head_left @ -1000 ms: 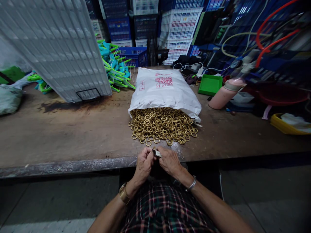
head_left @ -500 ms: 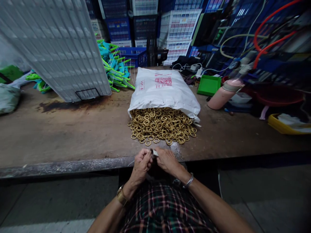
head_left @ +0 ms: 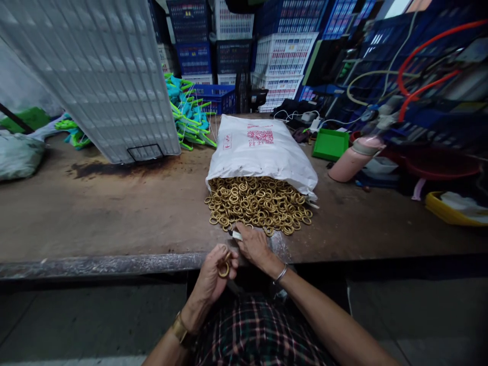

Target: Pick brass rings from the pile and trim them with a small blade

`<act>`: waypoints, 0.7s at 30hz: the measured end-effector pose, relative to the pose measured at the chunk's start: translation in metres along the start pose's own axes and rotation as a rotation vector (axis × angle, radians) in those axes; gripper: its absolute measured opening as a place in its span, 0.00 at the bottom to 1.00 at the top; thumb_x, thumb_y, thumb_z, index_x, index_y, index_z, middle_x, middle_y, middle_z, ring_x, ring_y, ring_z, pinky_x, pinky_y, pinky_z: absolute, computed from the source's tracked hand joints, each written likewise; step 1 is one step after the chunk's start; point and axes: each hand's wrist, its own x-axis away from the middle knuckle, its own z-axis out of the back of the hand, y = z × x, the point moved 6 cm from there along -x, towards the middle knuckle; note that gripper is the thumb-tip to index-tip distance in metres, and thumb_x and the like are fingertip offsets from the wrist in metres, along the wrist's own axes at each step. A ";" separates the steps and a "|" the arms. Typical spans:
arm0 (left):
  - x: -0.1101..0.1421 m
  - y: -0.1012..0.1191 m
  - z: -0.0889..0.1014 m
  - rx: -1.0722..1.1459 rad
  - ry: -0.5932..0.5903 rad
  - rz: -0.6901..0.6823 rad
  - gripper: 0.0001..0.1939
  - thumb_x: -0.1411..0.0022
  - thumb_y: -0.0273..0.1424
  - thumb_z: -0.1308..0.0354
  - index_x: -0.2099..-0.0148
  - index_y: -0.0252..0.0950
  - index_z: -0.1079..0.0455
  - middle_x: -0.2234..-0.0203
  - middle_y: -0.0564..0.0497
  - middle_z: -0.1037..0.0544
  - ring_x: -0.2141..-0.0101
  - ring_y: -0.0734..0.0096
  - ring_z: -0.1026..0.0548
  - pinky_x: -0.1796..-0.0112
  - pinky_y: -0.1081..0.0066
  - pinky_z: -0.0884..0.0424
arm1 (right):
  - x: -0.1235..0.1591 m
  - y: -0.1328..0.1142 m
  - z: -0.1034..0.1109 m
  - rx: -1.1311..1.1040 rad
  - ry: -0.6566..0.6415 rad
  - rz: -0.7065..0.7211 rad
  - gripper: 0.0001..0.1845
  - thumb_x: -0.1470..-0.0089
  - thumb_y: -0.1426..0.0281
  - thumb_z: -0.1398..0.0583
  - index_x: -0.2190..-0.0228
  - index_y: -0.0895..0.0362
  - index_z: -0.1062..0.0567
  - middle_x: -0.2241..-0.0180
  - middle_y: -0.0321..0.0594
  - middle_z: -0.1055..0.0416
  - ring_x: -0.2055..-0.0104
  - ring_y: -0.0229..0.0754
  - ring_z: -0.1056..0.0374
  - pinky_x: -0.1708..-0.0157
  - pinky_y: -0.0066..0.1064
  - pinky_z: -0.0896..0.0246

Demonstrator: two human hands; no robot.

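My left hand (head_left: 210, 274) is closed at the table's front edge, with brass-coloured rings (head_left: 223, 276) between its thumb and fingers. How many it holds is hard to make out. To its right and slightly farther off, my right hand (head_left: 254, 247) grips a small white tool with a dark tip (head_left: 237, 235), whose exact kind I cannot tell. The fingertips of that hand touch the near edge of a heap of brass rings (head_left: 259, 206). This heap spills from the mouth of a white woven sack (head_left: 263, 152) with red print, lying flat on the table.
A tall ribbed, translucent panel (head_left: 125, 91) stands on the wooden table (head_left: 114, 213) at left. Green and turquoise pieces (head_left: 190, 119) lie behind it. At right are a green tray (head_left: 331, 144), a pink bottle (head_left: 353, 161) and a yellow basket (head_left: 450, 211). Stacked crates (head_left: 285, 53) line the back.
My hands were together at the table edge and have parted. The right hand moved forward to the heap with the white tool. The left drew back and turned, showing rings in its fingers.
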 end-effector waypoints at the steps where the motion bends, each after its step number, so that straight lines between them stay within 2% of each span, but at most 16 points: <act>1: 0.000 0.000 0.001 0.036 -0.001 0.020 0.08 0.48 0.31 0.42 0.67 0.34 0.36 0.76 0.51 0.29 0.77 0.76 0.31 0.83 0.80 0.40 | -0.001 0.000 0.001 0.008 -0.012 -0.006 0.15 0.48 0.70 0.48 0.57 0.53 0.37 0.65 0.40 0.28 0.66 0.40 0.33 0.72 0.28 0.53; 4: -0.001 -0.002 0.005 0.142 0.017 0.085 0.09 0.49 0.29 0.41 0.64 0.34 0.35 0.77 0.53 0.30 0.78 0.77 0.31 0.83 0.81 0.40 | -0.003 0.000 0.003 0.003 0.003 -0.013 0.12 0.48 0.70 0.49 0.59 0.53 0.36 0.67 0.38 0.28 0.66 0.40 0.33 0.72 0.28 0.53; 6: -0.003 -0.003 0.008 0.195 0.049 0.118 0.07 0.50 0.28 0.41 0.67 0.32 0.34 0.76 0.52 0.30 0.77 0.77 0.31 0.83 0.81 0.40 | -0.002 0.000 0.002 -0.004 0.035 -0.006 0.12 0.49 0.71 0.49 0.60 0.53 0.35 0.66 0.38 0.28 0.66 0.40 0.33 0.71 0.28 0.52; 8: -0.006 -0.006 0.012 0.220 0.090 0.141 0.07 0.50 0.28 0.40 0.71 0.31 0.35 0.76 0.51 0.30 0.77 0.77 0.31 0.83 0.81 0.39 | 0.000 0.002 -0.002 0.006 0.053 -0.009 0.15 0.50 0.72 0.49 0.58 0.53 0.35 0.63 0.38 0.28 0.64 0.41 0.33 0.70 0.28 0.52; 11: -0.008 -0.007 0.016 0.188 0.137 0.139 0.07 0.52 0.27 0.38 0.72 0.31 0.35 0.76 0.51 0.30 0.76 0.76 0.29 0.81 0.80 0.36 | 0.002 0.005 -0.008 0.027 0.048 -0.031 0.21 0.51 0.74 0.49 0.54 0.55 0.36 0.59 0.42 0.29 0.63 0.41 0.34 0.69 0.29 0.50; 13: -0.009 -0.005 0.015 0.129 0.121 0.106 0.09 0.52 0.28 0.37 0.71 0.31 0.35 0.77 0.53 0.31 0.76 0.76 0.30 0.81 0.80 0.36 | 0.002 0.007 -0.008 0.019 0.044 -0.041 0.22 0.52 0.75 0.50 0.53 0.56 0.35 0.59 0.43 0.29 0.63 0.41 0.34 0.68 0.28 0.50; 16: -0.012 0.001 0.010 -0.036 0.082 0.014 0.12 0.53 0.33 0.37 0.69 0.33 0.35 0.80 0.56 0.34 0.79 0.78 0.32 0.83 0.81 0.39 | 0.000 0.010 -0.004 -0.040 0.061 -0.026 0.18 0.52 0.75 0.49 0.57 0.55 0.32 0.65 0.41 0.27 0.66 0.39 0.34 0.69 0.27 0.50; 19: -0.016 0.010 0.008 -0.280 0.128 -0.128 0.16 0.52 0.38 0.39 0.65 0.34 0.36 0.83 0.58 0.36 0.82 0.79 0.35 0.84 0.81 0.41 | -0.001 0.014 0.002 -0.161 0.098 0.021 0.12 0.47 0.71 0.51 0.63 0.54 0.30 0.71 0.38 0.28 0.70 0.37 0.35 0.71 0.25 0.51; 21: -0.018 0.015 0.007 -0.458 0.180 -0.204 0.17 0.50 0.41 0.42 0.61 0.35 0.37 0.84 0.60 0.36 0.84 0.80 0.37 0.85 0.81 0.42 | 0.002 0.016 0.005 -0.265 0.116 0.058 0.12 0.45 0.67 0.52 0.69 0.55 0.31 0.75 0.37 0.30 0.74 0.36 0.38 0.72 0.25 0.51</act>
